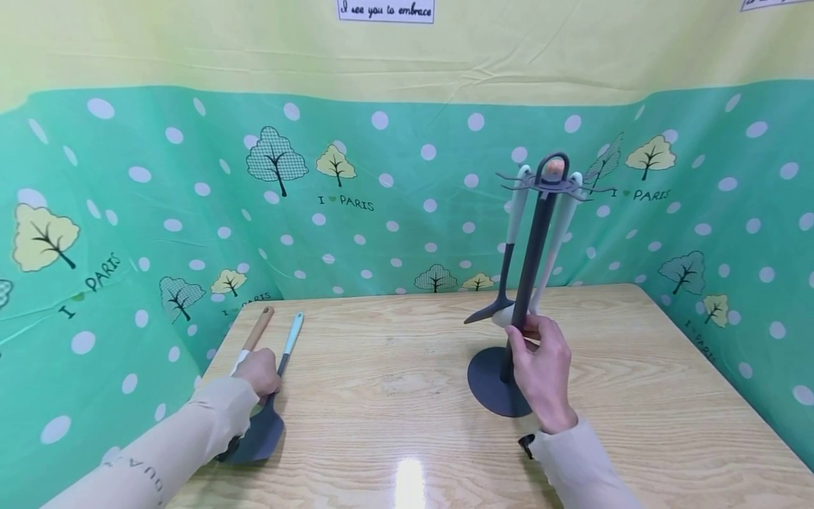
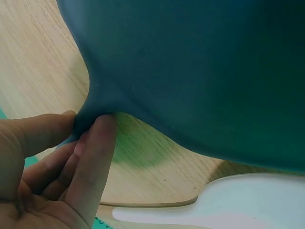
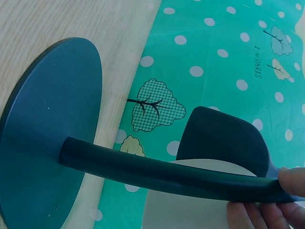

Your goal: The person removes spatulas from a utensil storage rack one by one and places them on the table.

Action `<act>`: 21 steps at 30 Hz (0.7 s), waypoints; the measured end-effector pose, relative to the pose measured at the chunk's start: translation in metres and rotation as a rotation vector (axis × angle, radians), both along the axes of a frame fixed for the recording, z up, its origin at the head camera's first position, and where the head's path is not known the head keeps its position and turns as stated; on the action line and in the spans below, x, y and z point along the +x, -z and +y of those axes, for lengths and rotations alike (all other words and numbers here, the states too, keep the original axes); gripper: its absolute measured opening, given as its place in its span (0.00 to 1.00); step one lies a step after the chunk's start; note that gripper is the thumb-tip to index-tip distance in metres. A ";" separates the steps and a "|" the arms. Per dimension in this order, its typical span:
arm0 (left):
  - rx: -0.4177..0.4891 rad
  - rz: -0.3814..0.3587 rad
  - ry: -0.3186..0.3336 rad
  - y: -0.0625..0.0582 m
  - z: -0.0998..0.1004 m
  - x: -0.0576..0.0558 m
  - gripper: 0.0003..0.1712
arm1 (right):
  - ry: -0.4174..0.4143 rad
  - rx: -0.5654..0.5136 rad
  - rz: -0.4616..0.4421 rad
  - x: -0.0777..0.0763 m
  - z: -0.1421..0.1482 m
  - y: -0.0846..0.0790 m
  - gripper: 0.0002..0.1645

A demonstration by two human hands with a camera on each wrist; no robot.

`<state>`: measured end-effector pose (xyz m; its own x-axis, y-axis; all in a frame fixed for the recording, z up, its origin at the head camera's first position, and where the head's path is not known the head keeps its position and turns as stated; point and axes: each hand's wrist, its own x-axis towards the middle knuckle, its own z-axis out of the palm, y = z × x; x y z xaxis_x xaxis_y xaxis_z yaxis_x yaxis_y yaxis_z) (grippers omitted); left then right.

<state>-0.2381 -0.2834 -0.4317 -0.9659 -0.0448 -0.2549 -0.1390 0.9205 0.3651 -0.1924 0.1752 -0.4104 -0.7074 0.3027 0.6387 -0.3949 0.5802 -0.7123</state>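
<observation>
My left hand pinches the neck of a dark spatula at the table's left side. Its broad blade points toward me, and its light blue handle leads away. Beside it lies a white utensil with a wooden handle, partly covered by my hand and sleeve. On the right, my right hand grips the dark upright pole of a utensil stand, thumb on one side and fingers on the other. From its top hooks hang a dark-headed turner with a pale handle and a white utensil, partly behind the pole.
The stand's round dark base rests on the wooden table. Several hooks spread out from its top below a loop. A green and yellow printed curtain encloses the table's back and sides.
</observation>
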 end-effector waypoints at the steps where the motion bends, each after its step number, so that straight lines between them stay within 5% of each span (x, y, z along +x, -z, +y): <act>1: -0.003 0.001 0.003 -0.001 0.001 0.000 0.04 | -0.001 -0.001 0.001 0.000 0.000 0.000 0.12; 12: -0.072 0.027 0.062 -0.006 -0.001 -0.002 0.05 | -0.003 -0.002 -0.007 0.000 0.000 0.001 0.12; 17: -0.177 0.149 0.173 -0.018 0.000 -0.008 0.04 | -0.001 0.000 0.004 -0.001 0.000 0.001 0.11; 21: -0.144 0.139 0.172 -0.033 0.008 -0.009 0.10 | 0.003 0.005 0.009 -0.001 0.000 0.001 0.11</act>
